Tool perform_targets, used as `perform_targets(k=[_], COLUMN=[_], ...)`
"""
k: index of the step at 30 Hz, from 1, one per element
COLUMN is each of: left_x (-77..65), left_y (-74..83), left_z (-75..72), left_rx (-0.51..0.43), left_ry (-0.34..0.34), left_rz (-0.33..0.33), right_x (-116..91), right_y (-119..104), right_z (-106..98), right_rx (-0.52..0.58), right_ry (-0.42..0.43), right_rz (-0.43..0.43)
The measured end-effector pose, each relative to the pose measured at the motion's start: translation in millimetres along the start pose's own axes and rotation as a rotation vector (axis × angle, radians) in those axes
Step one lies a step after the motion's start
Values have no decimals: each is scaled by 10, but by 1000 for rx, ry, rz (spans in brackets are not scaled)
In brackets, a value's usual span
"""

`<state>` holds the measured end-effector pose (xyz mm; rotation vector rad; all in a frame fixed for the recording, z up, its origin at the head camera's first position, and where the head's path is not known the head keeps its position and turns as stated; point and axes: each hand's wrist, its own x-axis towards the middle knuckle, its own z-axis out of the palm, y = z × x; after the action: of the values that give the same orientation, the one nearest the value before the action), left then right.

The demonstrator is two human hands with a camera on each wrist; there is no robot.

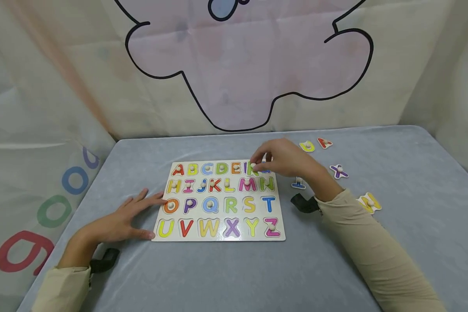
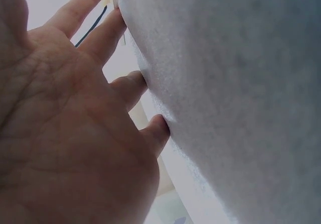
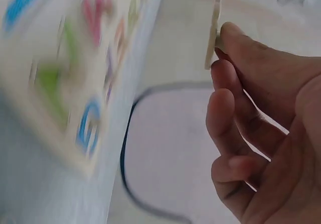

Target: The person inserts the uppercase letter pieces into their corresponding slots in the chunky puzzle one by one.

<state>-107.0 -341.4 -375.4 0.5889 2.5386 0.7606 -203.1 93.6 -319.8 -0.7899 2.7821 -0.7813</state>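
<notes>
A white alphabet puzzle board [image 1: 218, 236] lies flat, with several coloured letters set in it, including a pink Z [image 1: 272, 227]. My right hand [image 1: 286, 158] is over the board's upper right corner, pinching a green letter R piece [image 1: 251, 169] by its knob between thumb and finger. In the right wrist view this piece [image 3: 213, 35] is seen edge-on, raised above the board. My left hand [image 1: 121, 221] has its fingers spread, index fingertip and thumb at the board's left edge. The left wrist view shows its other fingertips [image 2: 159, 126] against the cloth.
Loose letter pieces lie right of the board: a yellow U [image 1: 307, 146], a red V [image 1: 325, 143], a purple X [image 1: 339, 171], a blue T [image 1: 298, 184] and a yellow W [image 1: 369, 203]. Grey-blue cloth [image 1: 226, 277] covers the table. A printed curtain [image 1: 234, 86] hangs behind.
</notes>
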Motion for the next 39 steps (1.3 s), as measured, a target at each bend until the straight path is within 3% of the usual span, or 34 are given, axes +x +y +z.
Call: perform_targets(k=[7,17,29,39], left_x=[10,-13,13,3], left_y=[-18,-5,-15,-6], left_z=[11,19,-11,8], left_rx=[1,-14,1,0], left_ry=[7,0,9,6], left_rz=[3,-15,16,-2], right_x=[53,94,88,85], right_y=[-339,-450,-488,-494], right_z=[304,594,654,710], right_rx=[2,-12,-58,-84], right_ry=[-77,-199,-274,-259], right_rz=[-78,-66,-13,-7])
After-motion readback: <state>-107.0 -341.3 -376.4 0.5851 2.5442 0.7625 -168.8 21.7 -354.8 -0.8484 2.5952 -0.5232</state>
